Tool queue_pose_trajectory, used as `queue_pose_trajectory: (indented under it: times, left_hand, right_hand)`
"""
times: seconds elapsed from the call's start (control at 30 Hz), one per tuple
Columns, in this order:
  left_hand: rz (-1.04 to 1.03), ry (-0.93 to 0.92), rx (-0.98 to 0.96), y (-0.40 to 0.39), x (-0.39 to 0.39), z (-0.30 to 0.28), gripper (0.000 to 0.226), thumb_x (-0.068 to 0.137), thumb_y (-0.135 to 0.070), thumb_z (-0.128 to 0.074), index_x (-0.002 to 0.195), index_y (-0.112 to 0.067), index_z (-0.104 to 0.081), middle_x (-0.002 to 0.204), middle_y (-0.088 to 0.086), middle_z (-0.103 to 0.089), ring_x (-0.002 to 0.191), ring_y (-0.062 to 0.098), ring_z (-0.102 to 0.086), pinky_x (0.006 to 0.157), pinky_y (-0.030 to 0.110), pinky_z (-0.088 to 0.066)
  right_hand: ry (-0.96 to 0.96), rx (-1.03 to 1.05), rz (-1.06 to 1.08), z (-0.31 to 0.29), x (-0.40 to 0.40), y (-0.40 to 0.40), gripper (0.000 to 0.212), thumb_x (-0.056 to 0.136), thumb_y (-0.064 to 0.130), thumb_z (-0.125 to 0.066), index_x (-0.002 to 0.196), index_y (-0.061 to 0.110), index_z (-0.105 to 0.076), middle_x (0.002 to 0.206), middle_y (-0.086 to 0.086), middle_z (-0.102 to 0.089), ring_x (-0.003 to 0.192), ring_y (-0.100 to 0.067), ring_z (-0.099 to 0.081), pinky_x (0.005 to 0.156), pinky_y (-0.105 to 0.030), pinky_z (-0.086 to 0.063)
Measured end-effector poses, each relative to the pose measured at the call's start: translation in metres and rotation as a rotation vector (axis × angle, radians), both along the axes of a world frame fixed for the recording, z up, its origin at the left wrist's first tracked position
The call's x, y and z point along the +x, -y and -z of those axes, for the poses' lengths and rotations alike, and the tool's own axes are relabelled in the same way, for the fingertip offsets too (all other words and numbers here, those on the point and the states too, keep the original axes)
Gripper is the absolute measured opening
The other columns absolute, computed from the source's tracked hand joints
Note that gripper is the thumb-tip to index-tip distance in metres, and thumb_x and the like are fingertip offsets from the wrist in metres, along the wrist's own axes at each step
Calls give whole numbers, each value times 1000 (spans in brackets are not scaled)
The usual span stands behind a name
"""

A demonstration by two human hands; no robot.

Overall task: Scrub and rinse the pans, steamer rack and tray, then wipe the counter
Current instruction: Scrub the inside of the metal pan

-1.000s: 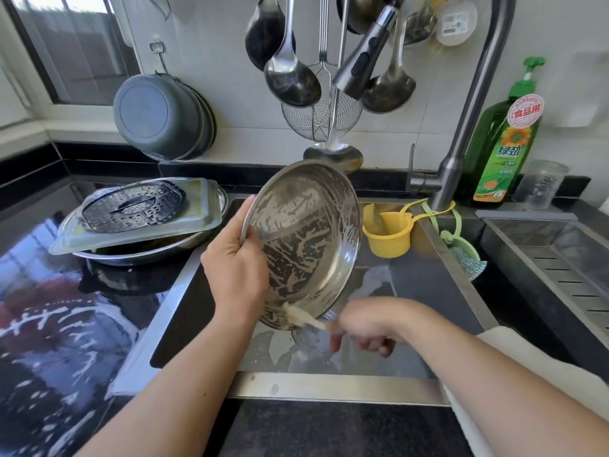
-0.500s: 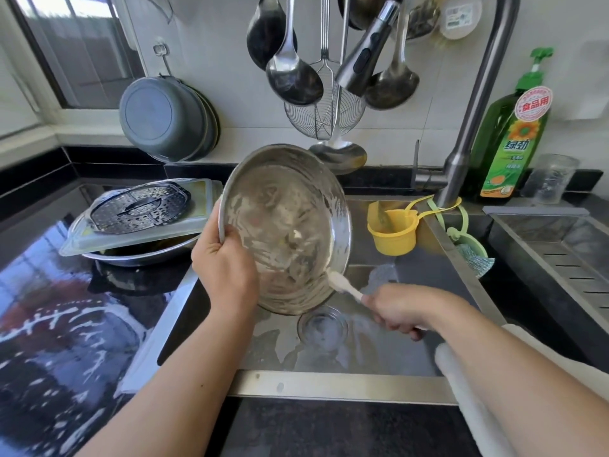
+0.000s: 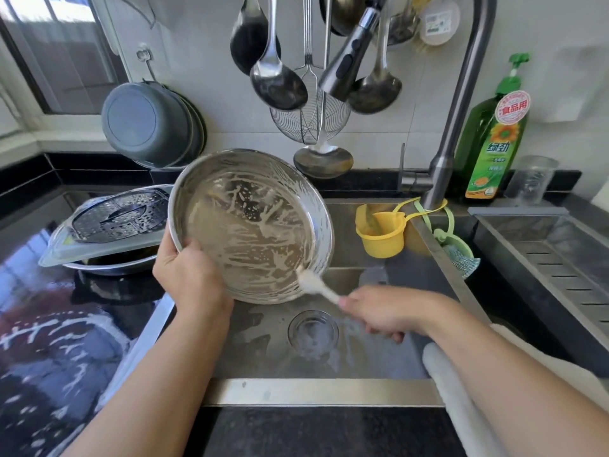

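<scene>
Over the sink, the right hand, fingers clamped on a brush, has brought the bristles back onto the lower inner wall of the pan. The left hand, fingers curled round the rim, has tilted it further open, so scrubbing is likely ongoing. The steamer rack and tray wait on the desk behind.

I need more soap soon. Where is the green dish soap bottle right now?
In the head view the green dish soap bottle stands at the far right on the back ledge against the wall, just right of the faucet and left of a clear cup.
</scene>
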State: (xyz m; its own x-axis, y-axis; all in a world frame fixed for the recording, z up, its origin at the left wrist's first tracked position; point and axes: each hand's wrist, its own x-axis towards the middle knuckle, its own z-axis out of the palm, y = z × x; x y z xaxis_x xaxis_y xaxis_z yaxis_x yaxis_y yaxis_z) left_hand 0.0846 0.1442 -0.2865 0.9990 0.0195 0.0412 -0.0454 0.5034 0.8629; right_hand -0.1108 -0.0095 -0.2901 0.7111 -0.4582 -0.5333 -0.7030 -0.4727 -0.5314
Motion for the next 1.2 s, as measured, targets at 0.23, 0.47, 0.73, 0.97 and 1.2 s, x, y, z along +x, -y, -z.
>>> queue_pose_trajectory:
  times: [0.23, 0.47, 0.73, 0.97, 1.2]
  left_hand:
    - [7, 15, 41, 0, -1, 1, 55, 84, 11, -43, 107, -23, -80, 93, -3, -75, 81, 12, -66, 75, 29, -56]
    - [60, -32, 68, -3, 3, 1, 46, 87, 11, -48, 91, -21, -81, 85, 2, -69, 74, 17, -60, 69, 30, -52]
    - [243, -48, 237, -4, 4, 3, 44, 86, 9, -56, 84, -27, -82, 90, 10, -75, 79, 25, -66, 75, 40, -56]
    - [410, 150, 412, 4, -9, 5, 50, 89, 3, -52, 96, -38, -80, 80, -5, -70, 79, 18, -59, 75, 36, -48]
    - [528, 477, 620, 5, -33, -3, 56, 98, -4, -51, 116, -52, -72, 107, -22, -76, 101, -1, -68, 88, 21, -52]
  right_hand:
    - [8, -20, 183, 5, 2, 18, 42, 106, 50, -33, 87, 16, -48, 68, -1, -42, 50, -14, -31, 46, -22, -27]
    - [-4, 215, 242, 10, -6, 24, 45, 106, 52, -35, 77, 18, -42, 56, 3, -35, 43, -11, -22, 46, -23, -25]
    - [173, 120, 644, 8, 4, 42, 45, 105, 54, -32, 82, 17, -45, 58, 1, -37, 44, -14, -24, 42, -22, -24]
    - [317, 204, 721, 0, 7, 40, 43, 107, 50, -32, 82, 17, -44, 62, -1, -39, 45, -11, -24, 38, -19, -18]
    - [580, 566, 725, -1, 13, 37, 45, 108, 48, -35, 74, 19, -40, 57, 2, -34, 41, -9, -21, 34, -17, -16]
